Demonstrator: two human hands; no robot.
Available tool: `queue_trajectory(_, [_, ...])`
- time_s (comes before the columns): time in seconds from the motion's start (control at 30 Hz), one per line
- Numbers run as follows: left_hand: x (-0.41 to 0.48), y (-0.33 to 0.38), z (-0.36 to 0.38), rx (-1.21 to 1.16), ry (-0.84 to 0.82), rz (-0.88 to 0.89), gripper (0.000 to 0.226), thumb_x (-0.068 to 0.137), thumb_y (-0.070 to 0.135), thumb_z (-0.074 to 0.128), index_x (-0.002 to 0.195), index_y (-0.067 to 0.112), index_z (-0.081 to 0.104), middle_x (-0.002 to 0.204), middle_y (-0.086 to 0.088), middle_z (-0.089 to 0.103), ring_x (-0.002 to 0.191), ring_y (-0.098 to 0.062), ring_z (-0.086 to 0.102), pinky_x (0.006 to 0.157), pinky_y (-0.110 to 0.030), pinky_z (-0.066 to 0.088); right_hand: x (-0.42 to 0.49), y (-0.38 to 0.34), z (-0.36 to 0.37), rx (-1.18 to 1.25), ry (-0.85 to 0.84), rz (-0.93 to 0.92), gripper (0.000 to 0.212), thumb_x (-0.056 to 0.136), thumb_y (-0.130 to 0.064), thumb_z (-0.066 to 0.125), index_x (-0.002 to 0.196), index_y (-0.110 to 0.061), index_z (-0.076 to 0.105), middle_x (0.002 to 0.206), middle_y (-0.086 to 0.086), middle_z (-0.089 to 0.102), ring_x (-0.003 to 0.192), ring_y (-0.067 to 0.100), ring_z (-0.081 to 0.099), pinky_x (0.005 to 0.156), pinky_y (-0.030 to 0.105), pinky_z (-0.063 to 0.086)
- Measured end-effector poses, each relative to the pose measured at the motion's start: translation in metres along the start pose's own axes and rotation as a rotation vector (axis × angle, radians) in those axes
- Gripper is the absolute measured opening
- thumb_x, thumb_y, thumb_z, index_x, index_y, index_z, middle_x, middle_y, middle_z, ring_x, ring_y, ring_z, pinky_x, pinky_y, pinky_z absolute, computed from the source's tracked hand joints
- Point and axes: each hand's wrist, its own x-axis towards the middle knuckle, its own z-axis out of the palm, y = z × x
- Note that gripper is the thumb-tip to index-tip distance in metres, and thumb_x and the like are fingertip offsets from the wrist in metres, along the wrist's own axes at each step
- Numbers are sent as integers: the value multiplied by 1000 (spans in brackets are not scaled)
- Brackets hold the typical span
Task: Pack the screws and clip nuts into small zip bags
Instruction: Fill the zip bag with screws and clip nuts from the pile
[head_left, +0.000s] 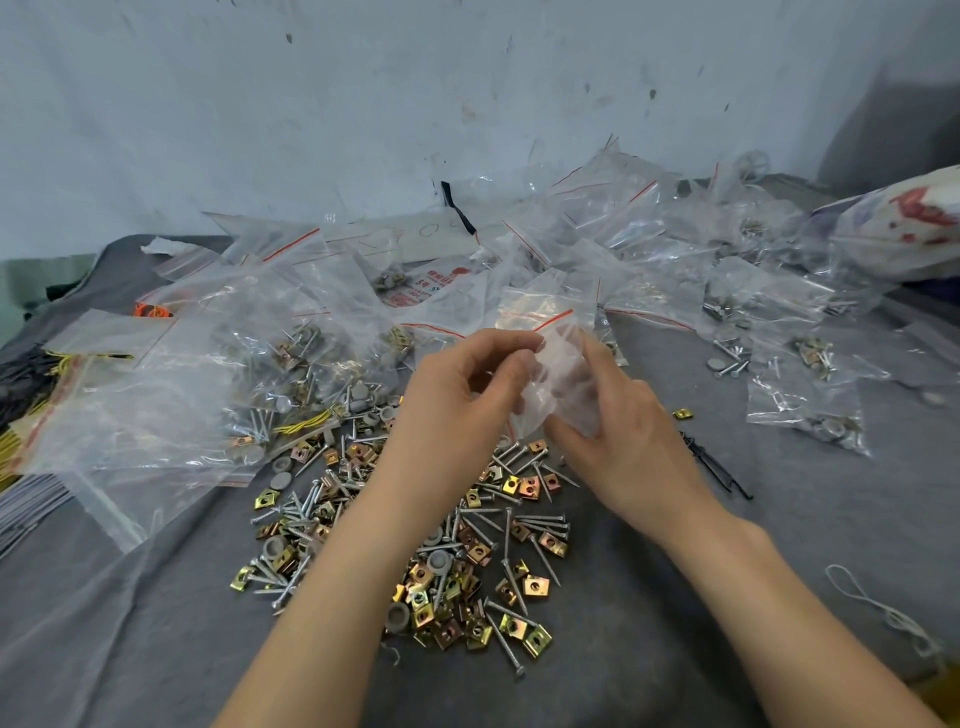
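**Small zip bag held in both hands above the loose hardware**

Both my hands meet just right of the frame's centre, and between them is one small bag (558, 379), clear with a red zip line along its top. My left hand (457, 400) has its fingers curled, and thumb and fingertips pinch the bag's upper left edge. My right hand (623, 441) curls round the bag from the right and below, thumb at its lower edge. The bag is crumpled; whether anything lies in it I cannot tell.

Below my hands and under my forearms, a pile spreads over the grey cloth (779, 545) in the lower middle of the frame: silver screws (544, 559), gold clip nuts (535, 586) and a few round grey caps (440, 561), all mixed and touching.

In the left half lies a large clear bag (156, 405) with more screws and caps at its mouth, close to the pile. Behind my hands, a heap of empty zip bags (597, 228) runs across the upper middle up to the wall (363, 78). On the right, small filled bags (810, 415) lie apart from the pile. A black tie (719, 470) lies just right of my right wrist, and a white cord (883, 618) lies at lower right.
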Motion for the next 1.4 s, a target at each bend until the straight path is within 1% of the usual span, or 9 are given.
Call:
queue_trajectory(0.17, [0,-8,-11,61,103,-35,17,101,19,53,106,23,69,82,7,72,68,-5,64,62,-14,47,0,1,0,-18,14,1,67,90,-25,66,149,-26,35,104,-16,55,88,-2,44,90,33,40])
queue_trajectory(0.27, [-3,-19,-18,321,79,-53,16,101,25,52,109,29,65,84,11,71,71,2,64,64,-13,48,0,0,-1,-16,15,9,67,90,-24,66,150,-26,35,103,-16,55,86,-2,43,91,33,40])
queue_trajectory(0.37, [-9,-26,-21,656,-83,-58,21,101,32,50,117,29,63,98,14,69,79,3,61,72,-21,50,0,0,-1,-21,13,8,67,90,-24,64,150,-25,35,100,-20,51,86,-2,43,90,32,39])
queue_trajectory(0.5, [-17,-31,-21,944,-381,-114,33,100,43,48,129,30,57,124,7,57,116,-14,50,102,-38,43,-2,1,-1,-28,19,5,66,91,-25,63,151,-24,33,98,-27,47,87,-7,38,88,30,35])
queue_trajectory(0.6, [-20,-31,-21,1065,-475,-143,39,99,48,49,135,35,50,129,5,49,124,-18,42,107,-40,36,-1,1,-1,-24,12,9,66,91,-26,61,151,-25,33,97,-30,45,87,-6,38,88,30,35])
queue_trajectory(0.83, [-17,-32,-24,1012,-457,-114,27,101,32,51,127,30,58,121,6,55,119,-17,48,103,-38,41,-1,1,-2,-6,9,8,63,90,-26,59,149,-25,35,97,-28,49,87,-12,43,89,31,36])
queue_trajectory(0.97, [-16,-36,-26,888,-420,-118,34,101,18,50,134,28,56,127,7,56,121,-13,49,105,-35,42,-2,4,-1,-18,31,0,63,91,-25,61,146,-30,32,97,-35,44,95,-29,40,86,28,32])
queue_trajectory(1.17, [-18,-38,-28,824,-394,-102,35,101,14,49,132,29,57,128,8,54,119,-12,52,102,-29,43,-1,6,0,-22,28,4,61,93,-25,61,146,-30,31,97,-35,44,96,-30,39,86,29,32])
queue_trajectory(1.4, [-16,-36,-28,825,-369,-88,39,100,6,47,132,25,59,125,6,56,117,-10,54,96,-16,38,-2,7,0,-34,22,-2,61,93,-24,61,148,-27,33,97,-35,42,95,-31,37,83,22,27])
